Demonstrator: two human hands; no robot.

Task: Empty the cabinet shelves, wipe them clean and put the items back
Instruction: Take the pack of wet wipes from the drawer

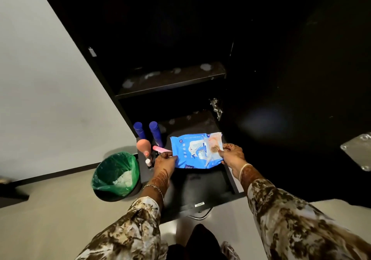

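Note:
A blue pack of wet wipes is held between both hands over the lowest shelf of a black cabinet. My left hand grips its left edge. My right hand pinches the right end near the pack's flap. At the left of that shelf stand two blue bottles, a peach-coloured bottle, a pink tube and a small white-capped item. The shelf above holds nothing and shows pale dusty smears.
A black bin with a green liner stands on the pale floor left of the cabinet, holding white scraps. The open cabinet door fills the right, with a metal hinge. A white wall rises at left.

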